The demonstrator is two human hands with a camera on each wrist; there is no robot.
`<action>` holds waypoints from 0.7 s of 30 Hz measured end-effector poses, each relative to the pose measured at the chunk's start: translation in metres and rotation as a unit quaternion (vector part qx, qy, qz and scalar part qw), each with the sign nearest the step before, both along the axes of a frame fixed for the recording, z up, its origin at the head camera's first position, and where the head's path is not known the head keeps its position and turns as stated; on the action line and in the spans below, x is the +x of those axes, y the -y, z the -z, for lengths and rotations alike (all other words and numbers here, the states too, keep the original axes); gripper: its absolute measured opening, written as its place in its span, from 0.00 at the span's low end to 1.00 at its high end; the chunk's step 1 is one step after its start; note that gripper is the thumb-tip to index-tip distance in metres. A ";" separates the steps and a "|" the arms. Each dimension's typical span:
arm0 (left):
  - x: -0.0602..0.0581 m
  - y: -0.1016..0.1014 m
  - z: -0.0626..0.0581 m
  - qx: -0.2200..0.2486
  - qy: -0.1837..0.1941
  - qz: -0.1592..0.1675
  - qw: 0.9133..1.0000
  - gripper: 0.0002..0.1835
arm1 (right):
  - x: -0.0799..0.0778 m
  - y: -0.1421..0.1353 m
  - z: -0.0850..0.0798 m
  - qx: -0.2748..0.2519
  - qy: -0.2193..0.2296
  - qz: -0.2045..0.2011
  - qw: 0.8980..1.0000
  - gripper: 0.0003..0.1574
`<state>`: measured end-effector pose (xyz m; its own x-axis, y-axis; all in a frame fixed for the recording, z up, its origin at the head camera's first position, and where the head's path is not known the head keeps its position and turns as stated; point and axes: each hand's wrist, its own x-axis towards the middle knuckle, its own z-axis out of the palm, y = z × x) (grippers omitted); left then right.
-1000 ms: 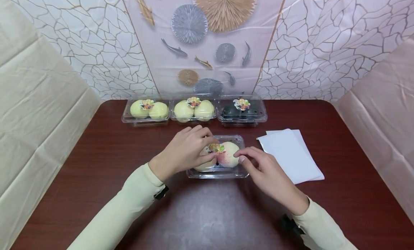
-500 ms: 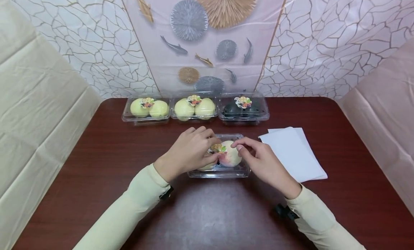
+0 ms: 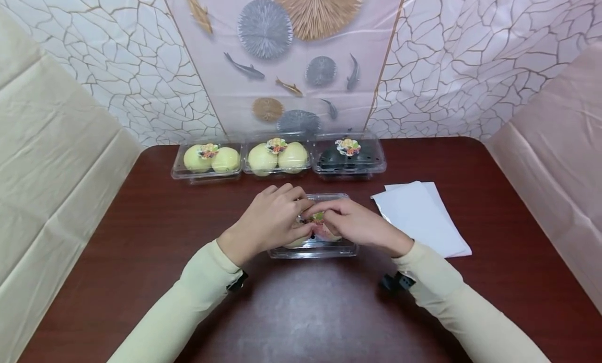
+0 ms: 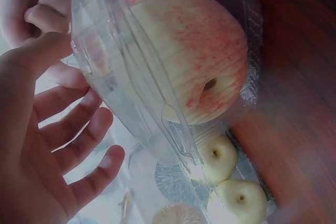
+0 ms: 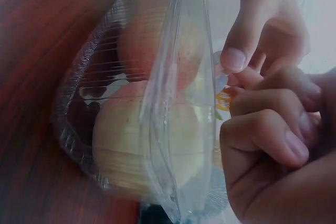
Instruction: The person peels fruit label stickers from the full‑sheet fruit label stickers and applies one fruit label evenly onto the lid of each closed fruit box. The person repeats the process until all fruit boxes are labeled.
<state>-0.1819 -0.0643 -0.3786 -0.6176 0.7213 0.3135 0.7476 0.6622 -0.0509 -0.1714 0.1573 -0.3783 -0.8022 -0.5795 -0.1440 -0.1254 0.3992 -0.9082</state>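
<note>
A clear plastic clamshell box (image 3: 312, 252), lid down, sits mid-table with two blushed peaches inside; one peach (image 4: 194, 56) fills much of the left wrist view. On its lid lies a colourful fruit sticker (image 3: 319, 217), partly covered by my fingers. My left hand (image 3: 273, 217) is over the left part of the lid, its thumb and fingertips at the sticker, other fingers loosely bent. From the right, my right hand (image 3: 359, 224) reaches over the lid with its index finger stretched across the sticker. Its other fingers (image 5: 270, 129) are curled with nothing seen in them.
Behind stand three lidded clear boxes with stickers: one with yellow-green fruit (image 3: 211, 159), one with pale yellow fruit (image 3: 277, 158), one with dark contents (image 3: 348, 158). White sheets of paper (image 3: 420, 217) lie at right on the dark red table (image 3: 141, 258).
My right hand has moved left from the right side of the box onto the sticker, its index finger now stretched out. The left hand stays over the lid.
</note>
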 end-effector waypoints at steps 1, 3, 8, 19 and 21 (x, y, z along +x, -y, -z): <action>0.000 0.001 0.000 0.002 0.003 -0.001 1.000 0.15 | -0.003 0.002 0.001 -0.011 0.030 -0.013 0.999 0.28; 0.000 0.002 0.001 0.007 0.007 -0.002 1.000 0.16 | -0.008 0.006 0.001 -0.022 0.071 -0.029 0.997 0.28; -0.001 0.003 0.002 0.018 0.009 0.004 1.000 0.16 | -0.012 0.008 0.000 -0.007 0.089 -0.039 0.995 0.28; -0.001 0.002 0.003 0.018 0.014 0.002 1.000 0.16 | -0.013 0.008 -0.003 0.032 0.105 -0.033 0.993 0.27; -0.001 0.002 0.003 0.014 0.014 0.001 1.000 0.16 | -0.012 0.004 -0.003 0.037 0.087 -0.032 0.995 0.27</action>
